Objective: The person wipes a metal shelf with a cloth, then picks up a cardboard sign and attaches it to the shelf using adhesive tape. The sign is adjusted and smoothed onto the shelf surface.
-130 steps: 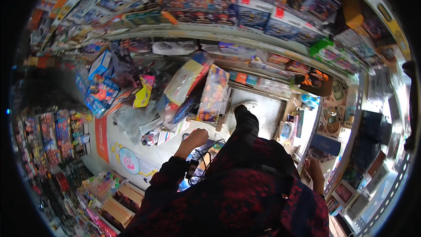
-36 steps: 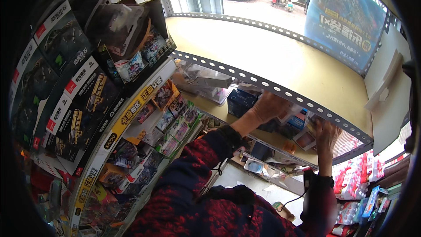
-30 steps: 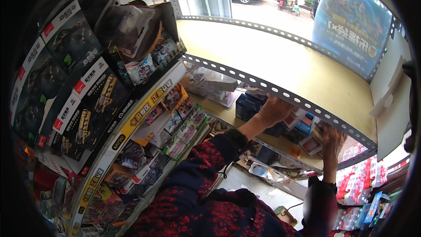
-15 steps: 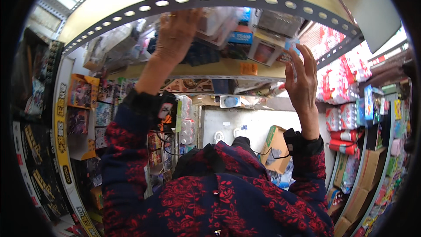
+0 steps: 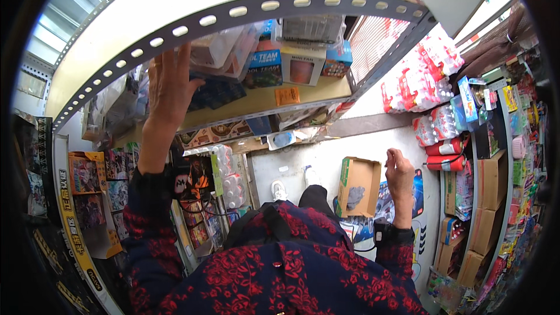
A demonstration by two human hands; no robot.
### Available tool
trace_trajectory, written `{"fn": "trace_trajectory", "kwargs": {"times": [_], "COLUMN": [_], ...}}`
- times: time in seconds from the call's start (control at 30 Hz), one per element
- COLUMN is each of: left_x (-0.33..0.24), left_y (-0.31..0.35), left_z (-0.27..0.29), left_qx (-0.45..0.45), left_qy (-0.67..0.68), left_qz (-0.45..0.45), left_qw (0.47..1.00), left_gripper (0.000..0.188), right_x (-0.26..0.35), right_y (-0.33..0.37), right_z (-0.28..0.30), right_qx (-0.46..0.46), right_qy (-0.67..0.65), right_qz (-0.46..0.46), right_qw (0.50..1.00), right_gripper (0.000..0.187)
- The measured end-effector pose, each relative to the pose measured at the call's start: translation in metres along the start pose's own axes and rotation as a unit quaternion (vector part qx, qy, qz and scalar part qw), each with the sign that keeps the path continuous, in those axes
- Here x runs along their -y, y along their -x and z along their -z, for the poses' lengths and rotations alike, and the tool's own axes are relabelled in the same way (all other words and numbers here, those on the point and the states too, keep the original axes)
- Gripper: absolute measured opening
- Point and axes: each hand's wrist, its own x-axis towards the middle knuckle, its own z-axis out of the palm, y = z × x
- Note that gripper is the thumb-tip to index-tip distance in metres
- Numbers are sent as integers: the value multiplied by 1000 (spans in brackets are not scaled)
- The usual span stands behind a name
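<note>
Head view: my left hand (image 5: 169, 90) is raised to the upper shelf, fingers spread and laid flat against a clear plastic packet (image 5: 219, 52) just under the perforated metal rail (image 5: 245, 11). Beside the packet stand a blue box (image 5: 263, 68) and a white box with a round picture (image 5: 301, 70). My right hand (image 5: 399, 175) hangs lower and apart, fingers curled loosely, holding nothing, near an open cardboard box (image 5: 359, 186) on the floor.

A dark navy garment patterned with red flowers is being worn; its long sleeves, ending in black cuffs, are being seen above both wrists.
</note>
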Motion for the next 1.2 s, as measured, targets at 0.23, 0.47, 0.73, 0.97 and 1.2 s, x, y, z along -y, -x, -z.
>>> {"fn": "trace_trajectory", "kwargs": {"times": [0.23,0.47,0.73,0.97,1.2], "left_x": [0,-44,-189,-348,-430], "left_y": [23,47,132,241,324], "left_z": [25,55,14,16,39], "left_qx": [32,-86,68,344,195], "left_qy": [4,-56,42,202,225], "left_qz": [78,124,268,545,736], "left_qw": [996,987,960,737,608], "left_gripper": [69,39,19,36,33], "right_x": [18,17,12,9,67], "right_y": [-53,-133,-181,-177,-129], "right_z": [4,-11,-27,-39,-54], "right_qx": [-8,158,274,316,283], "right_qy": [-31,-66,-124,-117,-128], "right_qz": [118,326,616,722,843], "right_qw": [992,930,728,604,439], "right_gripper": [32,18,3,12,8]}}
